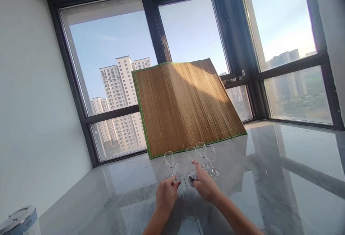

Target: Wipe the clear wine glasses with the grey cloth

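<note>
My left hand is closed near the middle of the grey surface, its fingers pinching the lower part of a tilted wine glass. The clear bowl of that glass is faint against the grey. In my right hand is a bunched grey cloth, just right of the held glass, with the index finger pointing forward. Behind the left hand stands an upright wine glass. Several more stand beyond the right hand, among them a right-hand wine glass and a rear wine glass; the hand partly hides one.
A bamboo mat with green edging leans against the dark window frame behind the glasses. The glossy grey surface has a thin seam between my arms. A white lidded container stands at the lower left beside the white wall.
</note>
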A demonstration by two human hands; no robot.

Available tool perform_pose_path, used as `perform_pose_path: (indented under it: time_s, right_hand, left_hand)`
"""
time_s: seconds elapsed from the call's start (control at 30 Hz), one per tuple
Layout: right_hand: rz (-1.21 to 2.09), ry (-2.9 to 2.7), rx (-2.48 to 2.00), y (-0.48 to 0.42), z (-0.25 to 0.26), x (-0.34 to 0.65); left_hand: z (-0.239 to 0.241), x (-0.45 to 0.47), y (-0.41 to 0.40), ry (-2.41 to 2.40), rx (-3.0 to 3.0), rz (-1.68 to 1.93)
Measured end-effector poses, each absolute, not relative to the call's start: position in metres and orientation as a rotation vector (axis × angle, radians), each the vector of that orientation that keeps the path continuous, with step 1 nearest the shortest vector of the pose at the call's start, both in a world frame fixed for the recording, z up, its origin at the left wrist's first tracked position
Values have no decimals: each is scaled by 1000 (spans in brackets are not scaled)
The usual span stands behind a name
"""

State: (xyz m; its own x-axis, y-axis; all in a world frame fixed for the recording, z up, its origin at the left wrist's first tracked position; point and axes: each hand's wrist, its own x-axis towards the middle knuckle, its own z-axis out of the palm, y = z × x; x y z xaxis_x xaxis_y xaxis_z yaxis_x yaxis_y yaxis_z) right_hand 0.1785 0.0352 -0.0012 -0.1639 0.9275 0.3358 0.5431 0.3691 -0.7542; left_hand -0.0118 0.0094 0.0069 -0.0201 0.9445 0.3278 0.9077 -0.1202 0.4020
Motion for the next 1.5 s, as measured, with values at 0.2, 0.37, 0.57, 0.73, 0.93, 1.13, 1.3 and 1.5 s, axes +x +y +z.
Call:
perform_pose_path:
  time_s: [0.2,0.37,0.57,0.73,0.93,1.13,1.3,1.5]
  right_hand:
    - [723,-1750,-998,21,3,163]
    - [478,-1666,-1053,22,6,167]
    - [218,-1952,-1368,31,5,183]
    - [596,-1975,-1148,26,10,184]
    - [1389,-1539,-732,23,19,194]
    - [1066,-1124,-862,38,13,193]
    - [727,-1334,-1009,46,-3,176]
    - [850,-1690,-981,38,-21,152]
  left_hand:
    - [7,-9,9,2129,2194,734]
    - [7,-12,9,2189,2240,674]
    - [8,-9,7,2114,2364,567]
    - [11,-11,7,2034,2474,505]
    - [12,-12,5,2001,2343,640]
    - [-5,-5,16,1832,2088,897]
    - [-22,0,29,1588,1799,1159]
    - [-17,6,16,1432,1650,1038]
